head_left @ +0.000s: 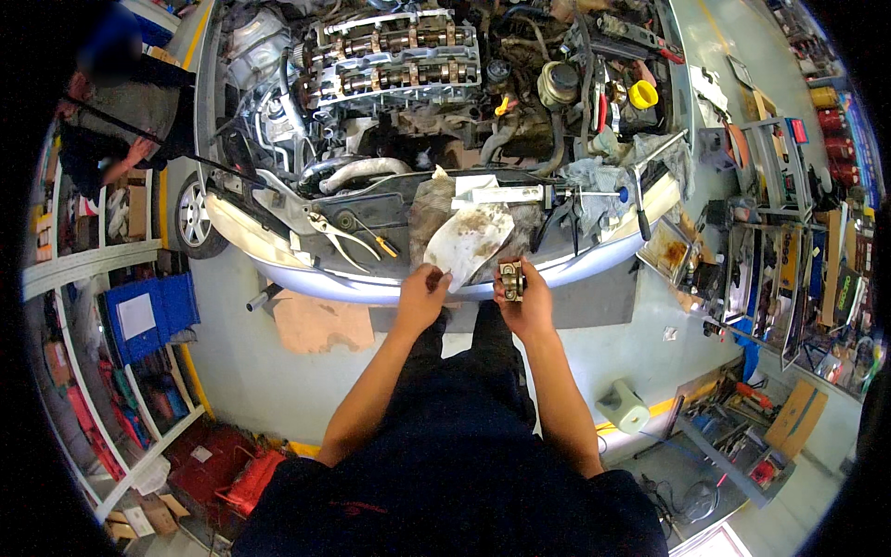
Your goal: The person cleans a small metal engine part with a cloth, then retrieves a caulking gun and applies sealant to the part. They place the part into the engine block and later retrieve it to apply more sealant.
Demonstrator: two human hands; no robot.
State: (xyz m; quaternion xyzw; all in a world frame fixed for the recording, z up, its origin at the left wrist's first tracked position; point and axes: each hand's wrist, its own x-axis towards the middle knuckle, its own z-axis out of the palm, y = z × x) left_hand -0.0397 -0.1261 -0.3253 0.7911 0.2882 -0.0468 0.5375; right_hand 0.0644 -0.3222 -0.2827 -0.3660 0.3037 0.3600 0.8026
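My left hand (425, 293) is pinched at the lower edge of a white wipe (471, 234) stained with brown grease, which lies over the car's front panel. In my right hand (531, 302) sits a small metal part (511, 281), blocky with curved cut-outs, resembling a bearing cap; the fingers curl round it. Just beyond the wipe lies a white cartridge in a sealant gun (506, 195) with a black trigger. To the left on the panel are pliers (339, 239) and a screwdriver (385, 246) with a yellow and black handle.
Ahead is an open engine bay with exposed camshafts (399, 60) and a yellow cap (642, 94). A T-handled tool (640, 200) rests at the right. Another person (130, 111) stands far left, holding a dark rod. Shelves (111, 265) and a cluttered rack (780, 195) flank the car.
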